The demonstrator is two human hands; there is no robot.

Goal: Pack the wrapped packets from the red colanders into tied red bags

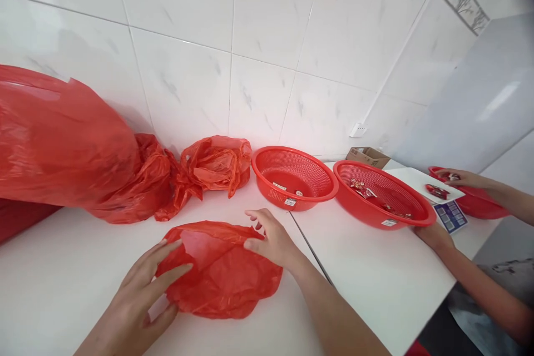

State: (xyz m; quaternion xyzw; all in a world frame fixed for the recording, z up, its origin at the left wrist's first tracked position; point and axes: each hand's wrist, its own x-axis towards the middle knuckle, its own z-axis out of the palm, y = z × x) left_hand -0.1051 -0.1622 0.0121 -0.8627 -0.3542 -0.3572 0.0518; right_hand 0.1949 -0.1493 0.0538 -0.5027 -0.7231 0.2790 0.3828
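A thin red plastic bag (225, 278) lies on the white table before me, its mouth spread apart. My left hand (142, 295) is at the bag's left edge with fingers spread; some fingertips reach over its rim. At the upper right of the bag is my right hand (271, 239), thumb and fingers apart, close against the rim. Neither hand is closed on the plastic. Behind the bag, another crumpled red bag (217, 164) rests against the wall side.
A large filled red bag (62, 144) bulges at the left. Two red plastic baskets (292, 203) (375, 217) hold small wrapped pieces. At the right, a co-worker's hand (463, 178) is over a white scale tray (413, 181); the other touches the nearer basket. A cardboard box (367, 157) stands behind.
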